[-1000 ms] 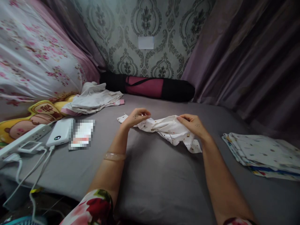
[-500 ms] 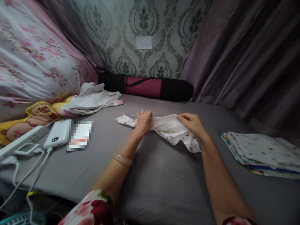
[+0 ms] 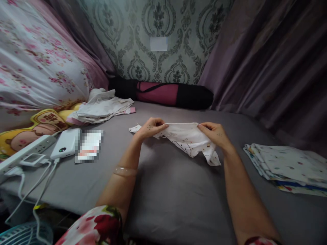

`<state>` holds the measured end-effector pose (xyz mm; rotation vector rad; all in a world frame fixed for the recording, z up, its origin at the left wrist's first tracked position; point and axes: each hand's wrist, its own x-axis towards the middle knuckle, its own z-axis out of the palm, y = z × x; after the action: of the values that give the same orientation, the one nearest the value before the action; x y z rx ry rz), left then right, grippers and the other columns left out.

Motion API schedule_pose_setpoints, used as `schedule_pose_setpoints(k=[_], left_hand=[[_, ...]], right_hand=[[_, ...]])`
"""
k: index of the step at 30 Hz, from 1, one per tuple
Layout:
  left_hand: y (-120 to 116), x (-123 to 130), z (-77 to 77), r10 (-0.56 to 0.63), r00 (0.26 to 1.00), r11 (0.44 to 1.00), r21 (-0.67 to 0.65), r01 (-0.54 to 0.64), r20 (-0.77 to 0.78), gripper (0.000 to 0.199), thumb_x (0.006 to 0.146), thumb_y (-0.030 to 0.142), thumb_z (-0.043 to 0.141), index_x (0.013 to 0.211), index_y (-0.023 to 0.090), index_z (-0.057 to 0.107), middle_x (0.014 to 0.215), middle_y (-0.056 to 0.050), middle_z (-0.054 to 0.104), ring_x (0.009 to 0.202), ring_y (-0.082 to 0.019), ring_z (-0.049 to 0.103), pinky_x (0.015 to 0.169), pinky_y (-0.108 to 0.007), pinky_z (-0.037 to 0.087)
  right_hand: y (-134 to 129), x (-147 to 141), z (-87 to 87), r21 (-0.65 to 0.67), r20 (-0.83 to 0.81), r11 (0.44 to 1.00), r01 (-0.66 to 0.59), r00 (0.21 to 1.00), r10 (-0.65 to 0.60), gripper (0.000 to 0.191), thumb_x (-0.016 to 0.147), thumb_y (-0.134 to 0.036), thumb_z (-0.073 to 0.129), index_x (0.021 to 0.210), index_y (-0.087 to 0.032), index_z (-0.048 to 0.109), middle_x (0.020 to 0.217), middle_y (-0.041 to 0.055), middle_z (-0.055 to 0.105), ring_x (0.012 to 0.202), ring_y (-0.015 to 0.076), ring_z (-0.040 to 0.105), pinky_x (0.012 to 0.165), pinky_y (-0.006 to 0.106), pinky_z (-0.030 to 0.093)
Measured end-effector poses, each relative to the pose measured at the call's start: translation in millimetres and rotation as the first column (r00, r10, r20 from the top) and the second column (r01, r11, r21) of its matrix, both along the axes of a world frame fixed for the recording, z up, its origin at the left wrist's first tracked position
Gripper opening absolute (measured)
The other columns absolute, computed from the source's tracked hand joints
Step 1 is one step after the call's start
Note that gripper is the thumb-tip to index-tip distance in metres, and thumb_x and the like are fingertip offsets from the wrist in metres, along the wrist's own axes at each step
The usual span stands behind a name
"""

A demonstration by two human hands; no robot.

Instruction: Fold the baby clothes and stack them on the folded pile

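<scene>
A small white garment [image 3: 185, 136] with a scattered print is stretched between my two hands, just above the grey bed sheet [image 3: 173, 204]. My left hand [image 3: 152, 128] pinches the left end of its straight upper edge between thumb and fingers. A printed bit of the cloth sticks out to the left behind that hand. At the right end of the same edge, my right hand [image 3: 213, 132] grips the fabric in a pinch. The lower part hangs in loose folds, with one corner drooping below my right hand. Its exact kind is hard to make out.
Folded printed cloths [image 3: 288, 165] are stacked at the right. White clothes [image 3: 102, 107] lie in a pile at the back left. A power strip [image 3: 28, 153], a white power bank [image 3: 66, 143] and cables occupy the left side. A long black and maroon bag [image 3: 158, 93] lies against the wall.
My left hand has turned over and shifted slightly left, from a knuckles-up grasp to a pinch at the edge. The garment's upper edge is now pulled straight. My right hand keeps its hold.
</scene>
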<state>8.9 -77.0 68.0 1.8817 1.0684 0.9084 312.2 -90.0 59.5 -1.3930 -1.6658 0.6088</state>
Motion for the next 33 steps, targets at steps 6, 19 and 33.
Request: schedule_pose_setpoints(k=[6,19,33], left_hand=[[7.9,-2.3,-16.0,-0.034,0.998,0.994,-0.105,0.038,0.045,0.041,0.073,0.054,0.071,0.069,0.017,0.053,0.056,0.005,0.043,0.05,-0.007,0.037,0.046,-0.021,0.025],[19.7,-15.1,-34.0,-0.094,0.993,0.98,-0.166,0.106,0.075,0.034,0.073,0.048,0.07,0.082,0.015,0.064,0.069,0.001,0.057,0.062,-0.01,0.05,0.055,-0.021,0.036],[15.6,2.7,-13.2,0.094,0.995,0.991,0.095,-0.097,0.035,0.035,0.079,0.048,0.062,0.081,0.014,0.068,0.071,0.0,0.059,0.068,-0.013,0.052,0.057,-0.022,0.039]], right_hand=[[-1.6,-3.0,-0.5,-0.058,-0.003,0.998,0.001,1.0,-0.001,0.042,0.074,-0.057,0.067,0.086,-0.017,0.076,0.083,0.0056,0.073,0.072,0.0186,0.062,0.061,0.027,0.045],[6.4,5.4,-15.2,-0.11,-0.019,0.994,-0.004,1.0,0.002,0.041,0.073,-0.055,0.067,0.083,-0.017,0.076,0.08,0.006,0.073,0.068,0.0177,0.061,0.057,0.027,0.044],[3.0,7.7,-10.1,-0.095,0.032,0.995,-0.025,0.999,0.028,0.045,0.07,-0.059,0.068,0.084,-0.017,0.074,0.071,0.0042,0.069,0.064,0.0169,0.058,0.059,0.028,0.044]])
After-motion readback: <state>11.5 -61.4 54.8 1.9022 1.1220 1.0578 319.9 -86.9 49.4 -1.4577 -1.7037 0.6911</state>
